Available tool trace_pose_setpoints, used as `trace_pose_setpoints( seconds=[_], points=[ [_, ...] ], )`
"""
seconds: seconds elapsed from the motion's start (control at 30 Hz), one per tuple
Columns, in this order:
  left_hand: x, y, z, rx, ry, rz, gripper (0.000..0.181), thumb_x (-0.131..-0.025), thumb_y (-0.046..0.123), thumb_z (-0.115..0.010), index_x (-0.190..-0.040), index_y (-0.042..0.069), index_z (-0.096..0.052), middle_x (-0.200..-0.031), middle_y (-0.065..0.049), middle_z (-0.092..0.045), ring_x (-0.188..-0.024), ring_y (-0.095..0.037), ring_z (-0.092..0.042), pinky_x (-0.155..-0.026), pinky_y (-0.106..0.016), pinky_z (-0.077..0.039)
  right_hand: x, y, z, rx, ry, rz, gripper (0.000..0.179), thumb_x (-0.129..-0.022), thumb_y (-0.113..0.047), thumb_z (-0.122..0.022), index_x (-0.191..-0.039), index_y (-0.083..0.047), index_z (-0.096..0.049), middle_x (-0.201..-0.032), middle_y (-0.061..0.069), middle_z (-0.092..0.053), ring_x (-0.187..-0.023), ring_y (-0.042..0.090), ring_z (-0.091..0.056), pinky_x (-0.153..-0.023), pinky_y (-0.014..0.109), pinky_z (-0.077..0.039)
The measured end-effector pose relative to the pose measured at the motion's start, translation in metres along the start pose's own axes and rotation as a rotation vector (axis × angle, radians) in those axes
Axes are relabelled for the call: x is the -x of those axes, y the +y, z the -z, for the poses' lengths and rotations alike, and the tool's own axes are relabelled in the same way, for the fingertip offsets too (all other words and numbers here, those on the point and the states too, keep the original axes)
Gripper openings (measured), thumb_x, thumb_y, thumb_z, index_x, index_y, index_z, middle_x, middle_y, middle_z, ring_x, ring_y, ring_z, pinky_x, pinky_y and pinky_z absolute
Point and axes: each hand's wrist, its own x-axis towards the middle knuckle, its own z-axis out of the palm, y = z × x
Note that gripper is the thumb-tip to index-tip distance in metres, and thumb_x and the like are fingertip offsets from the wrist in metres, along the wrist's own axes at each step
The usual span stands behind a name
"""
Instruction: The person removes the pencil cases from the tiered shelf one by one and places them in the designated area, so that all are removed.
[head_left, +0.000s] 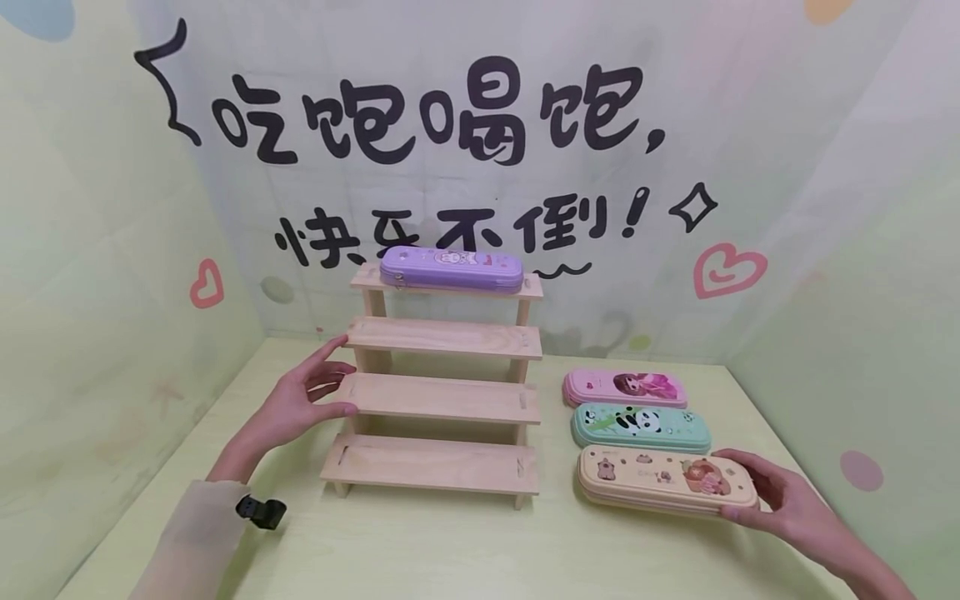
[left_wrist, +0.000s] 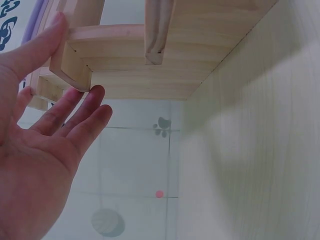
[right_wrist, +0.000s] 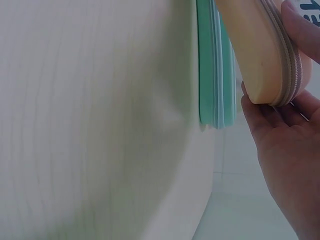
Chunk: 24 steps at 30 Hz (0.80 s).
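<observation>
A wooden tiered stand [head_left: 442, 397] stands on the table, with a purple pencil case [head_left: 452, 269] lying on its top step. My left hand [head_left: 300, 404] is at the stand's left side, its fingers extended and touching the ends of the middle steps; the left wrist view shows the thumb [left_wrist: 42, 45] against the wood. With my right hand [head_left: 787, 504] I grip the right end of a cream pencil case [head_left: 663, 479], thumb in front and fingers behind. In the right wrist view that end of the cream case [right_wrist: 250, 50] is raised off the table.
Behind the cream case lie a green panda pencil case [head_left: 641, 427] and a pink pencil case [head_left: 626, 388], in a row right of the stand. A printed cloth backdrop [head_left: 480, 183] encloses the table [head_left: 420, 550] at the back and sides.
</observation>
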Motion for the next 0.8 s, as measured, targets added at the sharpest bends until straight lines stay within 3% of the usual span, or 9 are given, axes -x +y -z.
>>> trace_pose_setpoints(
  seconds=[0.07, 0.27, 0.5, 0.57, 0.73, 0.8],
  points=[
    [0.000, 0.000, 0.000, 0.004, 0.000, -0.002, 0.106, -0.084, 0.014, -0.092, -0.167, 0.035, -0.030, -0.138, -0.016, -0.063, -0.132, -0.037, -0.058, -0.107, -0.022, -0.050, -0.001, 0.002, 0.000, -0.002, 0.000, -0.005, 0.062, -0.087, 0.010, -0.078, -0.144, 0.006, -0.053, -0.130, -0.012, -0.065, -0.112, 0.000, -0.063, -0.087, 0.011, -0.053],
    [0.000, 0.001, 0.000, -0.008, 0.000, 0.003, 0.106, -0.084, 0.015, -0.092, -0.167, 0.035, -0.030, -0.138, -0.016, -0.063, -0.131, -0.037, -0.058, -0.107, -0.023, -0.050, -0.004, 0.006, 0.000, 0.000, 0.005, -0.016, 0.062, -0.087, 0.009, -0.079, -0.143, 0.007, -0.053, -0.131, -0.016, -0.062, -0.111, -0.002, -0.061, -0.086, 0.011, -0.053],
    [0.001, 0.001, 0.000, -0.018, -0.002, -0.001, 0.107, -0.084, 0.016, -0.092, -0.168, 0.034, -0.029, -0.138, -0.016, -0.063, -0.131, -0.037, -0.059, -0.110, -0.052, -0.047, -0.008, 0.010, 0.001, -0.023, -0.014, -0.021, 0.061, -0.088, 0.009, -0.078, -0.144, 0.008, -0.052, -0.131, -0.016, -0.062, -0.112, -0.002, -0.060, -0.087, 0.011, -0.053],
    [0.001, 0.001, 0.000, -0.017, -0.001, 0.001, 0.107, -0.084, 0.015, -0.092, -0.168, 0.034, -0.029, -0.138, -0.016, -0.063, -0.131, -0.037, -0.059, -0.110, -0.048, -0.049, -0.010, 0.011, 0.002, -0.018, -0.022, -0.024, 0.062, -0.089, 0.008, -0.078, -0.144, 0.009, -0.051, -0.131, -0.016, -0.061, -0.112, -0.002, -0.060, -0.086, 0.011, -0.052],
    [0.001, 0.001, 0.000, -0.010, 0.001, 0.009, 0.107, -0.083, 0.016, -0.093, -0.167, 0.036, -0.029, -0.139, -0.016, -0.063, -0.131, -0.037, -0.058, -0.107, -0.023, -0.050, -0.012, 0.017, 0.004, 0.009, -0.043, -0.035, 0.064, -0.090, 0.006, -0.078, -0.148, 0.005, -0.050, -0.132, -0.015, -0.060, -0.111, -0.001, -0.061, -0.085, 0.013, -0.053],
    [0.001, 0.001, 0.000, -0.014, -0.001, 0.010, 0.107, -0.083, 0.016, -0.093, -0.167, 0.036, -0.029, -0.139, -0.016, -0.063, -0.132, -0.038, -0.058, -0.106, -0.022, -0.050, -0.012, 0.019, 0.005, 0.044, -0.046, -0.038, 0.066, -0.089, 0.003, -0.080, -0.149, 0.002, -0.051, -0.135, -0.017, -0.057, -0.113, -0.002, -0.059, -0.085, 0.014, -0.053]
  ],
)
